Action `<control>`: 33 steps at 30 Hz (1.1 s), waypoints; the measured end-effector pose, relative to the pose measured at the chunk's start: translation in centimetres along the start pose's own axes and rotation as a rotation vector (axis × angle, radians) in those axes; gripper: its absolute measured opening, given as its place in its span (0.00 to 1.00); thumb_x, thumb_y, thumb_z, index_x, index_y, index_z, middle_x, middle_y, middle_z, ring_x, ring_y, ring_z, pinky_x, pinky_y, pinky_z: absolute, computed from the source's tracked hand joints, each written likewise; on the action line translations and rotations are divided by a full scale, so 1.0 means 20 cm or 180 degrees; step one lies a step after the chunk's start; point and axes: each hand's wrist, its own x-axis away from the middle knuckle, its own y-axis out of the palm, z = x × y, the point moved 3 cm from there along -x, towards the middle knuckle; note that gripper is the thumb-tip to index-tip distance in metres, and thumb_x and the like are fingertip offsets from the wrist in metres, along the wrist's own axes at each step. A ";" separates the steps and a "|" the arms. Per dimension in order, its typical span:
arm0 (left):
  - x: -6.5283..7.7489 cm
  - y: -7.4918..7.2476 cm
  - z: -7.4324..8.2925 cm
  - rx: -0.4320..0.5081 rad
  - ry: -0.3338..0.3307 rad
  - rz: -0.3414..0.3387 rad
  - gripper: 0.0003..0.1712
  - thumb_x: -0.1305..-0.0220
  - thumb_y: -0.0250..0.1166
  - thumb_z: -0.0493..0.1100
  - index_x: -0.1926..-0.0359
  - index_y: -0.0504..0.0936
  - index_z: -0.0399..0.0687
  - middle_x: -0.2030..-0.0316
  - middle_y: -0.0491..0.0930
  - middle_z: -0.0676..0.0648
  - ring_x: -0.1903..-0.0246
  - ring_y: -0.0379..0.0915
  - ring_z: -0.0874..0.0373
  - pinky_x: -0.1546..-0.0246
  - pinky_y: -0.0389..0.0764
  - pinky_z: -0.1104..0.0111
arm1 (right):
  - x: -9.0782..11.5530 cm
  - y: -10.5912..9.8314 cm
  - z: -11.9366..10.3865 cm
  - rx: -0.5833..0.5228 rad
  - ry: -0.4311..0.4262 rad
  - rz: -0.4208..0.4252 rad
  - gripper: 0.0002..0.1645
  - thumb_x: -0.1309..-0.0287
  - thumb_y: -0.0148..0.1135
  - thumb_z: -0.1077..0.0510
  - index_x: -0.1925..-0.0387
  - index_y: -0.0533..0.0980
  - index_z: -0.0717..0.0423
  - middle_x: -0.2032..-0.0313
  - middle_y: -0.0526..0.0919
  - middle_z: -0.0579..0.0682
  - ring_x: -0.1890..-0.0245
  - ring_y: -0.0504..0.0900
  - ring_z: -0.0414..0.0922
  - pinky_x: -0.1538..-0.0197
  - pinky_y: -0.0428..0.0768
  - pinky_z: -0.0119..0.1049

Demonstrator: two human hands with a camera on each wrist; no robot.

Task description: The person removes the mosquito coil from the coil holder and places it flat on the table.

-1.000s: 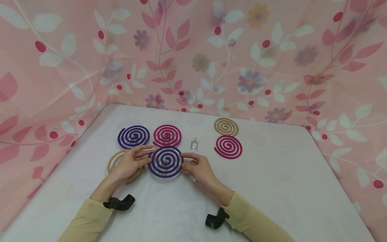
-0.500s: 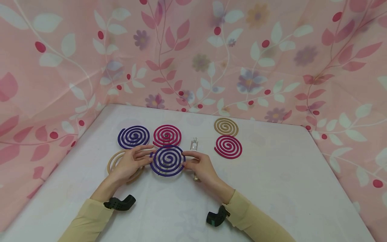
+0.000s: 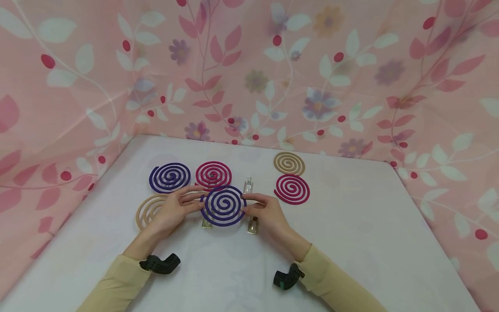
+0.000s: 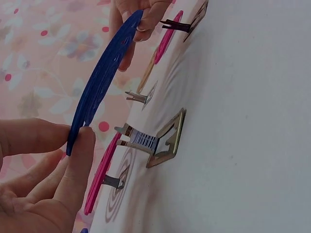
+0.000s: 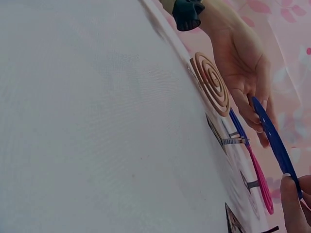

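Observation:
My left hand (image 3: 175,212) and right hand (image 3: 270,216) pinch opposite edges of a purple mosquito coil (image 3: 225,203), fingers and thumbs at its rim. In the left wrist view the purple coil (image 4: 104,73) is tilted and held above the table, apart from a metal coil stand (image 4: 167,141) with upright prongs. Below and beside the coil in the head view lie a front left stand (image 3: 207,224), a front right stand (image 3: 253,225) and a back stand (image 3: 248,186). The right wrist view shows the left hand's palm (image 5: 243,60) turned toward the camera.
Behind the held coil, a pink coil (image 3: 213,175) sits raised on a stand, beside another purple coil (image 3: 171,175). A tan coil (image 3: 144,212) is partly hidden by my left hand. On the right are a tan coil (image 3: 289,163) and a pink coil (image 3: 292,189). Floral cloth (image 3: 257,108) surrounds the table.
Both hands have shifted a little to the right with the purple coil still between them. More of the two front stands now shows. The head view has turned slightly.

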 end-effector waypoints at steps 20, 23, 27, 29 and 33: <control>-0.09 0.23 0.04 0.0106 0.0101 0.0109 0.28 0.35 0.64 0.29 0.35 0.69 0.28 0.40 0.76 0.31 0.43 0.80 0.49 0.49 0.82 0.74 | 0.06 -0.22 -0.01 0.0000 -0.0045 0.0237 0.22 0.42 0.65 0.69 0.45 0.81 0.60 0.57 0.88 0.62 0.59 0.88 0.48 0.51 0.86 0.38; -0.10 0.26 0.04 0.0084 0.0080 0.0100 0.27 0.35 0.63 0.29 0.35 0.70 0.30 0.40 0.77 0.31 0.42 0.78 0.44 0.49 0.82 0.73 | 0.08 -0.26 0.00 -0.0005 -0.0055 0.0262 0.22 0.42 0.65 0.69 0.45 0.81 0.62 0.55 0.87 0.65 0.60 0.88 0.47 0.52 0.86 0.36; -0.12 0.31 0.05 0.0072 0.0077 0.0111 0.27 0.36 0.64 0.29 0.36 0.71 0.31 0.40 0.77 0.31 0.42 0.77 0.41 0.47 0.82 0.71 | 0.09 -0.30 0.00 -0.0039 -0.0082 0.0278 0.22 0.42 0.65 0.70 0.44 0.80 0.65 0.53 0.85 0.68 0.61 0.88 0.45 0.53 0.86 0.35; -0.13 0.34 0.05 0.0057 0.0050 0.0126 0.27 0.36 0.64 0.29 0.36 0.72 0.31 0.40 0.77 0.32 0.42 0.78 0.40 0.47 0.82 0.70 | 0.10 -0.32 0.00 -0.0040 -0.0090 0.0285 0.23 0.42 0.65 0.70 0.44 0.79 0.66 0.51 0.84 0.68 0.61 0.88 0.44 0.53 0.86 0.34; -0.16 0.38 0.05 0.0105 -0.0021 0.0131 0.27 0.36 0.64 0.28 0.36 0.72 0.32 0.40 0.78 0.33 0.42 0.78 0.41 0.46 0.82 0.67 | 0.11 -0.37 0.00 -0.0001 -0.0051 0.0343 0.23 0.41 0.65 0.70 0.43 0.79 0.65 0.46 0.82 0.66 0.59 0.87 0.43 0.53 0.86 0.33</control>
